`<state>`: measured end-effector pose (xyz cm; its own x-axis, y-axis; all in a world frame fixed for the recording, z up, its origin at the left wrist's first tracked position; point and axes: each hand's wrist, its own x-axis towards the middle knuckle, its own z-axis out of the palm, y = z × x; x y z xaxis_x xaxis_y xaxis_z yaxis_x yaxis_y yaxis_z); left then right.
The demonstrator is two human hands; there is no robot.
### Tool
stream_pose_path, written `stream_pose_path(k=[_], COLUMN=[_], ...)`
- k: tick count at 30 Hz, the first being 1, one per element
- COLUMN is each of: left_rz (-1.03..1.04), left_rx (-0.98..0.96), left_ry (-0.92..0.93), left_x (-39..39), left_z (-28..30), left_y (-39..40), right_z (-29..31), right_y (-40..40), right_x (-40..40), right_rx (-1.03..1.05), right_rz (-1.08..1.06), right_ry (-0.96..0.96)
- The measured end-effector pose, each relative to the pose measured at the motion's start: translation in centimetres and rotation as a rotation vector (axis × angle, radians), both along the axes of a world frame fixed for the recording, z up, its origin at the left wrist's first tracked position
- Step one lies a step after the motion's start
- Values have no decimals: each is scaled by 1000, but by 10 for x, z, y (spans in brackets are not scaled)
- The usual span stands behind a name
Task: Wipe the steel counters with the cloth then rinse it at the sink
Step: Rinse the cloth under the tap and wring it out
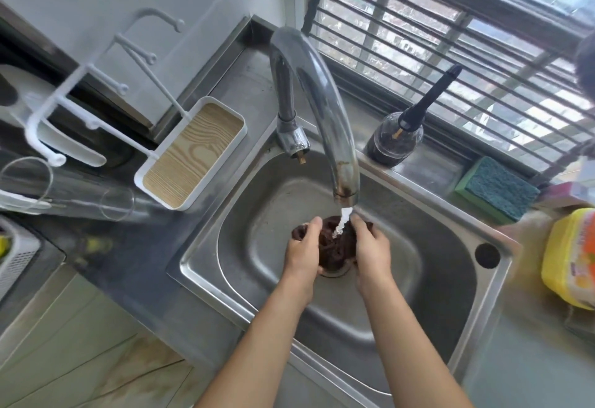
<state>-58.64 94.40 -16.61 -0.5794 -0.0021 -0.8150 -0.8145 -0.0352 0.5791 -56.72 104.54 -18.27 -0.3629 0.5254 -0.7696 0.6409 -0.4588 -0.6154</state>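
text: none legible | yellow container [571, 256]: printed label at the right edge, too blurred to read | dark bottle [393, 139]: no readable label | brands: none | numbers: none | signs: none

Both hands, left hand [302, 253] and right hand [370, 246], grip the dark cloth [338, 246] under the running faucet [322, 101] in the sink [257, 279]
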Motion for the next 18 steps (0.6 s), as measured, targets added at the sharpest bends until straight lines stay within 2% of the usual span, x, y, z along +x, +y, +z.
stream_pose_path(k=[3, 5, 8, 10, 12, 15, 18], left_rz=[95, 133, 94, 62, 48, 5, -91], left_rx=[-43, -61, -54, -38, 7, 48, -2], left_ry=[42, 77, 123, 120, 107, 93, 109], left_x=[-10, -13, -9, -2, 6, 15, 9], left_z=[-3, -1, -2, -1, 2, 12, 14], left_y=[-14, -19, -16, -9, -1, 8, 8], right_z=[12, 20, 25, 28, 20, 6, 10], right_y=[1, 0, -17, -37, -48, -31, -24], right_x=[19, 27, 29, 26, 20, -3, -9], right_rx=[-83, 66, 428, 565, 590, 453, 381], right_rz=[210, 352, 459, 429, 314, 157, 142], right_ry=[90, 160, 182, 190, 151, 8, -60])
